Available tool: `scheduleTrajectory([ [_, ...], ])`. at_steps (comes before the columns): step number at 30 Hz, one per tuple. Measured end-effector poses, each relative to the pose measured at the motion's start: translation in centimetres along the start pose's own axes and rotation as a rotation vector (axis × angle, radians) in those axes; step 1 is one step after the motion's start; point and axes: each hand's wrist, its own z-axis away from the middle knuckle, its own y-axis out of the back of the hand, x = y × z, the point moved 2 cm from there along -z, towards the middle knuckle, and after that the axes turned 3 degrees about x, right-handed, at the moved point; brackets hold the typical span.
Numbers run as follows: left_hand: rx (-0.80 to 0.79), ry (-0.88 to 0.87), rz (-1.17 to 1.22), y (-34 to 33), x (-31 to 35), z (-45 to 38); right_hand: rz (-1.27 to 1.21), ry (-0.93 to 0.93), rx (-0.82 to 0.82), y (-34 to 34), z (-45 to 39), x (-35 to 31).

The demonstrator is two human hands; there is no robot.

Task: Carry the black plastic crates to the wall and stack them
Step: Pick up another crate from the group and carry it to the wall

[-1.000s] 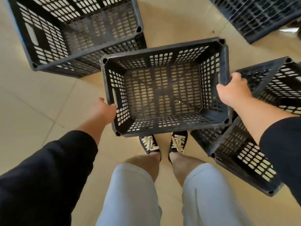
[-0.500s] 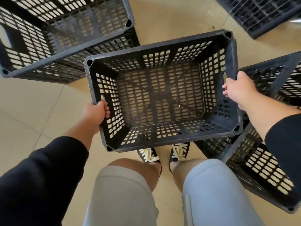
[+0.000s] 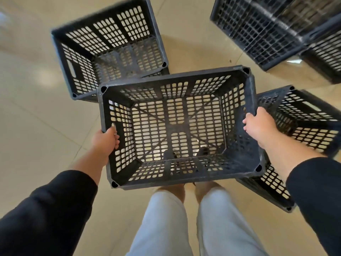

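Head view: the left hand (image 3: 106, 139) and right hand (image 3: 258, 124) each grasp an end wall of the black plastic crate (image 3: 177, 170), held above the feet. Three other crates (image 3: 77, 52) stand on the tiled floor (image 3: 36, 126) around it.

A black slotted crate (image 3: 177, 126) is held up off the floor, open side up, empty, roughly level. Behind it to the left a second crate (image 3: 110, 48) stands on the tiles, tipped so its inside shows. A third (image 3: 302, 126) lies just right of the held one, partly under it. More crates (image 3: 273, 28) sit at the far right, blurred.
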Motion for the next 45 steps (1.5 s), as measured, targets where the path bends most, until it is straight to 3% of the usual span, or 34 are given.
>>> scheduleTrajectory([
  [12,0.034,-0.021,0.082,16.1,1.6,18.9,0.152,0.179,-0.004,17.1,17.2,-6.5],
  [21,0.153,0.030,0.310,22.4,-2.8,29.7,0.228,0.355,-0.022,22.7,25.1,-11.4],
  [30,0.324,0.156,0.563,27.5,-16.1,38.8,0.379,0.656,-0.154,19.3,34.6,-16.3],
  [36,0.517,0.294,0.710,30.4,-28.4,45.8,0.510,0.877,-0.271,9.0,39.2,-17.8],
  [45,0.704,0.564,0.966,33.7,-48.0,53.8,0.729,1.267,-0.380,1.7,65.3,-11.1],
])
